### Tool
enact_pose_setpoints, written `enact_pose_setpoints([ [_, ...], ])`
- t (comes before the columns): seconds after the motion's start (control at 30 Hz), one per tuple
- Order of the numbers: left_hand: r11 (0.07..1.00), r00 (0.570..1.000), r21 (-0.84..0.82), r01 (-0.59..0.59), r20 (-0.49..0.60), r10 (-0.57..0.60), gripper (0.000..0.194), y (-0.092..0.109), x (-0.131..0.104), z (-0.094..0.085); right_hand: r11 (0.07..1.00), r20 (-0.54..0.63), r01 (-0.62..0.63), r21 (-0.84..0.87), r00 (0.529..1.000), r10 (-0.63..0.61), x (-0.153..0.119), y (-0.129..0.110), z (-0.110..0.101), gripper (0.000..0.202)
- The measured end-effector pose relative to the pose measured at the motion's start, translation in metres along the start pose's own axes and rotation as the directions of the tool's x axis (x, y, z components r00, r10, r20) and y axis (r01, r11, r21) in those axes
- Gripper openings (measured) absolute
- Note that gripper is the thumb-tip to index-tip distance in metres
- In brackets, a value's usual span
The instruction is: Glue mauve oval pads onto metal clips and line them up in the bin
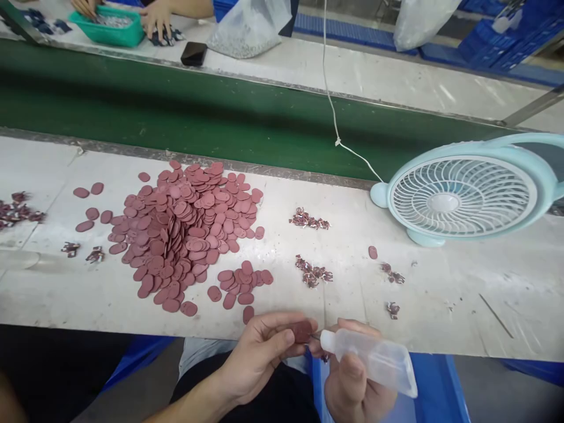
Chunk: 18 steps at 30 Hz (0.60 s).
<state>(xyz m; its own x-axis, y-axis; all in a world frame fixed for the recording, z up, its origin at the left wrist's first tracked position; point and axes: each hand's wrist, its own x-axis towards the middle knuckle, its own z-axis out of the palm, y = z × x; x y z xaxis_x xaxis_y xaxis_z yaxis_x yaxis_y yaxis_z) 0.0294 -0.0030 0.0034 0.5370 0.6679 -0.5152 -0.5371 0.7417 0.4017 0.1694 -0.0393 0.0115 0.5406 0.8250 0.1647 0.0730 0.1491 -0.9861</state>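
Note:
Between its thumb and fingers my left hand [262, 352] pinches a reddish-brown oval disc [301, 332], held just off the table's front edge. My right hand [352, 382] grips a translucent squeeze bottle [379, 358] with a white cap, tilted so its thin tip points left at the disc. Whether the tip touches the disc I cannot tell. A small dark piece [325, 357] shows by the right fingers, partly hidden. Up and to the left lies a big heap of matching oval discs [189, 223], with a smaller group [242, 282] nearer my left hand.
Small brown-and-white pieces lie in clusters [314, 272] on the white table [273, 235]. A pale blue fan [462, 197] stands at the right, its white cord crossing the green belt [220, 114]. Under my hands is a blue bin [440, 388]. Across the belt, a co-worker's hands [156, 17] handle dark pieces.

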Motion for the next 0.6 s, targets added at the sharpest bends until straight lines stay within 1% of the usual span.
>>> enact_pose_setpoints([
  [0.1, 1.0, 1.0, 0.005, -0.009, 0.008, 0.009, 0.027, 0.0, -0.001, -0.001, 0.995, -0.011, 0.054, -0.087, 0.998, -0.055, -0.005, 0.007, -0.002, 0.022],
  [0.17, 1.0, 1.0, 0.004, -0.008, 0.009, 0.008, 0.027, 0.0, -0.001, -0.002, 0.991, -0.004, 0.075, -0.109, 0.997, -0.076, -0.007, 0.008, -0.003, 0.021],
  [0.23, 1.0, 1.0, 0.0, -0.007, 0.003, 0.007, 0.027, 0.001, -0.001, -0.003, 0.99, -0.01, 0.045, -0.131, 0.999, -0.047, -0.007, 0.005, -0.002, 0.021],
  [0.33, 1.0, 1.0, 0.008, -0.012, -0.011, 0.012, 0.027, 0.002, -0.002, -0.004, 0.982, -0.058, -0.007, -0.189, 0.998, -0.004, -0.005, -0.002, 0.001, 0.02],
  [0.43, 1.0, 1.0, 0.019, -0.024, -0.015, 0.024, 0.027, 0.003, -0.002, -0.003, 0.972, -0.065, 0.021, -0.233, 0.997, -0.037, -0.003, -0.009, 0.008, 0.022],
  [0.53, 1.0, 1.0, -0.003, -0.02, -0.019, 0.02, 0.028, 0.003, -0.002, -0.003, 0.983, -0.072, -0.008, -0.183, 0.997, -0.005, -0.003, -0.009, 0.009, 0.022],
  [0.6, 1.0, 1.0, -0.022, -0.003, -0.019, 0.002, 0.029, 0.003, -0.003, -0.003, 0.993, -0.074, -0.073, -0.095, 0.995, 0.066, -0.009, -0.001, 0.001, 0.024],
])
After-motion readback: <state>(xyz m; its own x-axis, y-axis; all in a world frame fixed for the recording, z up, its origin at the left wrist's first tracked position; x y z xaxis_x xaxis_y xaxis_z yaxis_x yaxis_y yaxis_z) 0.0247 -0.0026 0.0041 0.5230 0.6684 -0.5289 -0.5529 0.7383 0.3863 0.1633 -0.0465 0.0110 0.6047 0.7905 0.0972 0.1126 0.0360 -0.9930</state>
